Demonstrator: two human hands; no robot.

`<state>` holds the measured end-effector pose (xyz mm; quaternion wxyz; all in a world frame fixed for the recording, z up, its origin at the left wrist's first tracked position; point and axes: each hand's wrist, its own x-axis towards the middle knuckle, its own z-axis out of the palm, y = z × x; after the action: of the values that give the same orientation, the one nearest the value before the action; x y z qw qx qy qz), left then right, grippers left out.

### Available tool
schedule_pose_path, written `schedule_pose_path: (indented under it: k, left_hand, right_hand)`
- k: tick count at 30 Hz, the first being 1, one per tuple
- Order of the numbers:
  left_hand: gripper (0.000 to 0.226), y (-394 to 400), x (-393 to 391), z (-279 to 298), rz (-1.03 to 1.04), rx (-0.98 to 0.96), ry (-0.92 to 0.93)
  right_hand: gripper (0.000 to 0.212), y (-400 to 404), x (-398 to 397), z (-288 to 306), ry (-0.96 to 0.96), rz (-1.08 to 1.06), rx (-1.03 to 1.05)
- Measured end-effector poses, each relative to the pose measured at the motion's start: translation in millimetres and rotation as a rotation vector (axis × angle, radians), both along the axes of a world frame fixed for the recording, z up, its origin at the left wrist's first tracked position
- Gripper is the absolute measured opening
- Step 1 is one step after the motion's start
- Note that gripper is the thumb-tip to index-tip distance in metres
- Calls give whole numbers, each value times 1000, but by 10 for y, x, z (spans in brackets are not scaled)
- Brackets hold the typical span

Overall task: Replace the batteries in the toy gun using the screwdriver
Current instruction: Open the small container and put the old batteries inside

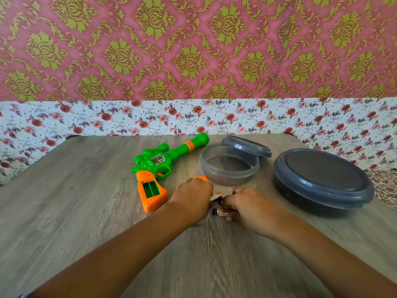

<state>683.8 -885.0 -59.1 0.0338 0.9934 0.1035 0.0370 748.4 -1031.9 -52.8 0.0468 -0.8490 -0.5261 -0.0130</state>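
Observation:
The green and orange toy gun [160,164] lies on the wooden table [75,211], barrel pointing to the far right. Its orange grip faces up with the battery compartment [151,188] open and showing no batteries. An orange cover piece [201,178] peeks out just behind my left hand [191,197]. That hand is curled with one battery [215,196] sticking out from under its fingers. My right hand [247,204] is close beside it, its fingers and thumb curled round a second battery [219,212] lying on the table. No screwdriver can be made out.
A small clear grey tub [229,176] stands open behind my hands, its lid [247,146] leaning on the far rim. A larger lidded grey container [322,179] sits at the right. Floral cloth lines the wall behind the table.

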Motion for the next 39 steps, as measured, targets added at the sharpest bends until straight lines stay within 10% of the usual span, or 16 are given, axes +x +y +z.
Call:
schedule_pose_path:
  k: [20,39]
  left_hand:
    - [38,185,468,580,115,-273,-296]
    - [32,75,1039,419,290,-10,31]
  right_hand:
    - [8,147,537,645,105,-286,225]
    - [28,756,822,353,196,-538,10]
